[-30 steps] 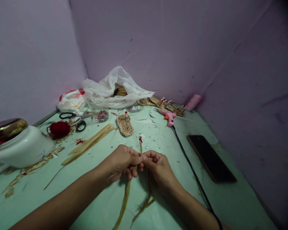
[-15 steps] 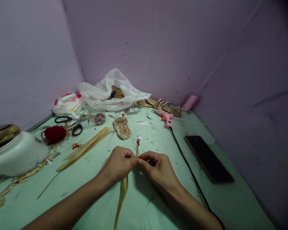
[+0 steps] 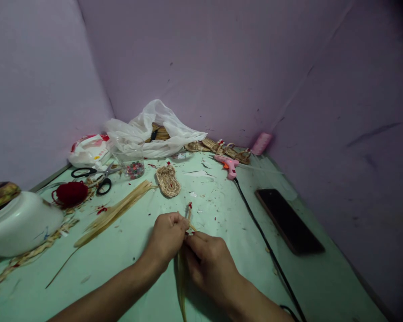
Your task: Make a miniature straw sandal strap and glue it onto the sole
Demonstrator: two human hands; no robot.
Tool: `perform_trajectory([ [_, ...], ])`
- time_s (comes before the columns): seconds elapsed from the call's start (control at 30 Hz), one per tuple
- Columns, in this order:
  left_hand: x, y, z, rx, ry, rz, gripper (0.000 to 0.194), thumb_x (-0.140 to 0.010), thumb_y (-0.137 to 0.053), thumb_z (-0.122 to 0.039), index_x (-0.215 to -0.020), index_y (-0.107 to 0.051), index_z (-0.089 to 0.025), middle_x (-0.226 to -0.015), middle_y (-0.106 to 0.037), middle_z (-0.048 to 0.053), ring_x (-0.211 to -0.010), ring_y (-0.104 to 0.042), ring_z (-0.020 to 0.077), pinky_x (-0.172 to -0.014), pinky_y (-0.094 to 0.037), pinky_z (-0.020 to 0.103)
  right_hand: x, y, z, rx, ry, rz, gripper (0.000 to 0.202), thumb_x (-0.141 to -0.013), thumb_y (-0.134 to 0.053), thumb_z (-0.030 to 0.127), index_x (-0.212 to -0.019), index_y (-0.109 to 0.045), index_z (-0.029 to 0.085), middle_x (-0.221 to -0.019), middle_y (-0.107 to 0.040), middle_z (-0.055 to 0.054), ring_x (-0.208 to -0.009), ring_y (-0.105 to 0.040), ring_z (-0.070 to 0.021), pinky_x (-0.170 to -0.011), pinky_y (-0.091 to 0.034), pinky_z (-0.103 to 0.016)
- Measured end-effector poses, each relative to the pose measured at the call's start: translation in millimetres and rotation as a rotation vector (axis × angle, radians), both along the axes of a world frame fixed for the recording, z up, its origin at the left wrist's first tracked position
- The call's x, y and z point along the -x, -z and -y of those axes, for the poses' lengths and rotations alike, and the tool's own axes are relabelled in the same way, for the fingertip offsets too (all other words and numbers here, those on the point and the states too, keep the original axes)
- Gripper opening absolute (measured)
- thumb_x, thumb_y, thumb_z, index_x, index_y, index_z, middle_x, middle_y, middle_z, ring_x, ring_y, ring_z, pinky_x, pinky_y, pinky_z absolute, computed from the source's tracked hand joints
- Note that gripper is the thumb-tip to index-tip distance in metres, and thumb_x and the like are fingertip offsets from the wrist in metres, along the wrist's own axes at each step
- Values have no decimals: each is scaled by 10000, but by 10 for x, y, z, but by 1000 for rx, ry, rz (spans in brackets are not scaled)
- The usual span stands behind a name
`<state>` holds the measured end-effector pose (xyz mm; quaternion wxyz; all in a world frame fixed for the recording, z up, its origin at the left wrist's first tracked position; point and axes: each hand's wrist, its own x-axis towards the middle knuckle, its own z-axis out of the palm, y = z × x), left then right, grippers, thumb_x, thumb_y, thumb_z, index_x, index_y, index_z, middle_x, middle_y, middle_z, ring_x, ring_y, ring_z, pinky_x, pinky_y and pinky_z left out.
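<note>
My left hand (image 3: pixel 168 237) is closed, pinching a short, thin braid of dried plant fibre (image 3: pixel 189 213) with a red tie at its upper end. Close beside it, my right hand (image 3: pixel 213 264) is closed on the fibre strands just below the braid; its fingertips are partly hidden. A loose pale strip of husk (image 3: pixel 180 281) hangs down between the hands towards the front. Beyond them lies a coiled, sole-shaped woven piece (image 3: pixel 168 181) with a red bead at its top. To the left is a bundle of dried husk strips (image 3: pixel 117 214).
Scissors (image 3: pixel 104 185), red yarn (image 3: pixel 71 194) and a clear cup of beads (image 3: pixel 134 169) lie at left, near a white pot (image 3: pixel 27 228). A pink glue gun (image 3: pixel 229 165) with black cord (image 3: pixel 255 219) and a phone (image 3: pixel 289 221) are right. A plastic bag (image 3: pixel 161 143) lies behind.
My right hand has moved down and nearer, its fingers now below the left hand's. The braid's top sits slightly lower, and a strand now slants out at its base. The view has shifted slightly.
</note>
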<state>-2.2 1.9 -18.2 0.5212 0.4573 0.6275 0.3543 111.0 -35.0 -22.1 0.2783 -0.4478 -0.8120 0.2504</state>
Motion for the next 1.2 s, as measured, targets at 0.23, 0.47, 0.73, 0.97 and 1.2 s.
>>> perform_trajectory([
  [0.23,43,-38,-16,-170,70,-150,259,-673,-446,-363,-496,-372,-189,-473,-344,-50,-489,-323,106,-481,-242,234,-133,-138,-112,88,318,-315,281,-791,-453,299,-571,-547,153,-483,-462,21,-452,-396,-92,-462,-298,-217],
  [0.47,39,-56,-9,-172,108,-98,266,-672,-463,-376,-512,-378,-181,-484,-311,-57,-483,-277,90,-470,-214,226,-240,-138,-260,258,485,-568,354,-752,-430,403,-477,-414,181,-440,-291,60,-444,-271,-86,-435,-219,-224],
  [0.73,25,-59,-1,-191,138,-78,265,-682,-464,-385,-534,-426,-169,-502,-375,-37,-507,-345,106,-505,-270,236,-190,-76,-309,427,527,-593,461,-721,-490,462,-431,-231,214,-432,-167,79,-422,-172,-66,-416,-149,-234],
  [0.97,5,-76,16,-174,189,-66,256,-676,-472,-370,-544,-493,-153,-519,-506,9,-520,-438,132,-526,-326,248,-140,-41,-328,662,222,-732,224,-708,-535,353,-629,-536,144,-532,-482,17,-480,-421,-89,-467,-330,-212],
  [1.2,-26,-63,18,-153,170,-51,240,-627,-512,-349,-496,-509,-148,-479,-488,-4,-505,-431,123,-510,-325,239,-127,-54,-329,715,310,-704,137,-625,-573,220,-521,-553,133,-446,-489,29,-414,-381,-60,-433,-287,-195],
])
